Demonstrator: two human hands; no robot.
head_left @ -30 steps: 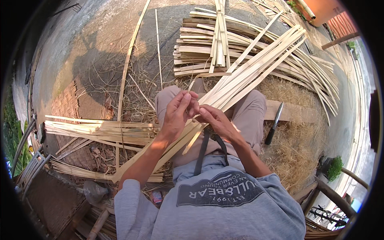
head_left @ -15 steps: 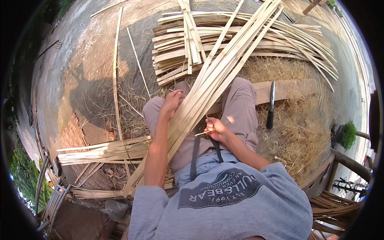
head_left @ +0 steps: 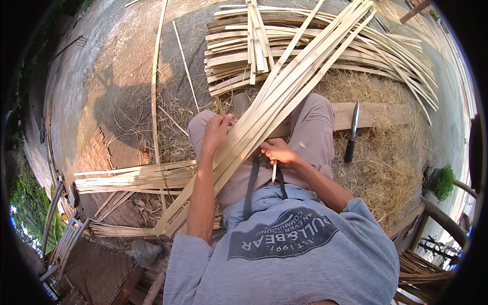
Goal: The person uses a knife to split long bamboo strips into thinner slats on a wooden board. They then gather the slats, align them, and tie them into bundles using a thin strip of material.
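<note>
Diagonally, bamboo strips [head_left: 284, 96] across lap, between both hands; left hand [head_left: 216, 133] gripping.

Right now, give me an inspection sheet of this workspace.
Surface: bare ground strewn with dry straw; a wooden plank lies on it.
Job's things: a bundle of long bamboo strips runs slantwise across the lap.
Clutter: a pile of bamboo strips ahead, another stack at the left, a knife resting against the plank.
Grips: left hand on the bundle's left edge; right hand at its right edge, pinching a thin sliver.
Cables: nothing seen.
Surroundings: a small green plant at the right, greenery at the left rim.
</note>
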